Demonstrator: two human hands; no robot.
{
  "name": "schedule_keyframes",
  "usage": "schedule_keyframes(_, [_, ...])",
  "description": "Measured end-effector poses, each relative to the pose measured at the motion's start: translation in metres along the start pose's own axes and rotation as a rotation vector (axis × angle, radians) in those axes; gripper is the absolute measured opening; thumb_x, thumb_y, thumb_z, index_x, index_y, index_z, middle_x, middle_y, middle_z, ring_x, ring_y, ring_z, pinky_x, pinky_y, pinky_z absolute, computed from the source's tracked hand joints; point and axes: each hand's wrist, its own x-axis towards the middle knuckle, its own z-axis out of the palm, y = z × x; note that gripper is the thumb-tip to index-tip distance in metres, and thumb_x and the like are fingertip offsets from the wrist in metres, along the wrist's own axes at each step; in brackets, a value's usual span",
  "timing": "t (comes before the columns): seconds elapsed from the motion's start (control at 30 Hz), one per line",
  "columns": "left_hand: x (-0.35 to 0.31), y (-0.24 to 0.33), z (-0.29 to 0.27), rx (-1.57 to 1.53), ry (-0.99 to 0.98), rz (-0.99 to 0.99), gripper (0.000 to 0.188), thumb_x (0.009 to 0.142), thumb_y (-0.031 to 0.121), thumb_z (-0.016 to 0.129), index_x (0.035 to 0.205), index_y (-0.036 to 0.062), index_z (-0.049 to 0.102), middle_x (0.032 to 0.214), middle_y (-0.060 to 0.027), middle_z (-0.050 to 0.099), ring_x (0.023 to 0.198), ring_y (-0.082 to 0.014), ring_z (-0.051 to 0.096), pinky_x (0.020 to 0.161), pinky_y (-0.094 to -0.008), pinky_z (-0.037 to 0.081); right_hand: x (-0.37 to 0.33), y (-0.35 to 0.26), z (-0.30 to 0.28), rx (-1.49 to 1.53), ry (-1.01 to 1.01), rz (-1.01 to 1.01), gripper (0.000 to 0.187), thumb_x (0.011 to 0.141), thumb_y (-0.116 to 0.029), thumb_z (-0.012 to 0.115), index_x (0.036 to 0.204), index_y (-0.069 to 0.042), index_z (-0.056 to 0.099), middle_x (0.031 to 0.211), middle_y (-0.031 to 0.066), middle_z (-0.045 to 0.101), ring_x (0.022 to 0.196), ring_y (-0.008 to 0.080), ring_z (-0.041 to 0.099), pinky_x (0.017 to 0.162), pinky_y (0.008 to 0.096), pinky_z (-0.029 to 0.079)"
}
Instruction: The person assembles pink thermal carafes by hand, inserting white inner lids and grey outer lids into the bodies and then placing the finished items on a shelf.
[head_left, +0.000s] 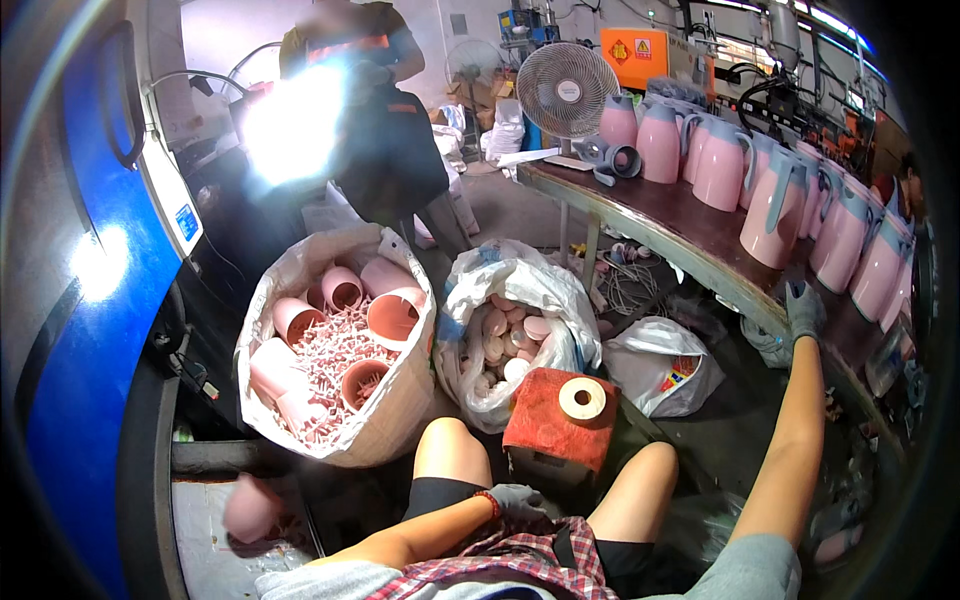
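My right hand (804, 310), in a grey glove, reaches out to the edge of the dark table. Its fingers point away from me, close to the base of a pink jug (770, 215) with a grey handle and top; I cannot tell whether they touch. My left hand (517, 502), also gloved, lies on my lap over a checked cloth, its fingers fairly flat with nothing seen in them. Between my knees stands a block draped with a red cloth (545, 440), and a cream ring-shaped piece (582, 398) rests on top.
Several pink jugs (718, 165) crowd the table (640, 225). A white sack (400, 430) holds pink shells and scraps; a plastic bag (465, 370) holds round pink pieces. A white bag (650, 365) lies beside them. A fan (568, 90) and another person (385, 150) are farther back.
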Motion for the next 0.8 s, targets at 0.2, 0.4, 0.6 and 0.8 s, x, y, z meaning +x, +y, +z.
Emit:
schedule_keyframes(0.2, [0.007,-0.004,0.003,0.005,0.043,0.017,0.053,0.085,0.053,0.051,0.104,0.0041,0.059,0.101,-0.0202,0.062,0.096,-0.0362,0.059,0.082,-0.043,0.044,0.001,0.004,0.001,0.027,0.091,-0.032,0.043,0.082,-0.051,0.056,0.103,-0.016,0.066,0.102,0.0162,0.065,0.095,0.0358,0.062,0.079,0.0483,0.05])
schedule_keyframes(0.4, [0.001,-0.002,0.003,-0.012,0.094,0.041,0.051,0.085,0.052,0.05,0.102,0.004,0.059,0.098,-0.0205,0.062,0.092,-0.0369,0.059,0.08,-0.0439,0.044,0.003,0.009,0.012,0.002,0.203,-0.03,0.044,0.082,-0.051,0.056,0.107,-0.016,0.064,0.103,0.0161,0.065,0.096,0.0363,0.062,0.08,0.0479,0.049])
schedule_keyframes(0.6, [-0.006,0.004,-0.002,-0.012,0.054,-0.004,0.05,0.085,0.051,0.05,0.099,0.0037,0.059,0.098,-0.022,0.061,0.094,-0.0379,0.059,0.08,-0.0436,0.044,-0.003,-0.001,-0.007,0.017,-0.029,-0.008,0.055,0.083,-0.054,0.053,0.121,-0.015,0.058,0.115,0.0174,0.06,0.105,0.0347,0.058,0.088,0.0466,0.047])
schedule_keyframes(0.8, [-0.008,0.011,-0.006,-0.003,0.046,-0.022,0.052,0.084,0.052,0.051,0.1,0.003,0.059,0.097,-0.0222,0.062,0.093,-0.038,0.059,0.08,-0.0438,0.044,-0.002,0.003,-0.003,0.005,0.034,0.003,0.054,0.084,-0.053,0.053,0.121,-0.015,0.058,0.116,0.0177,0.06,0.107,0.0351,0.057,0.089,0.0465,0.047])
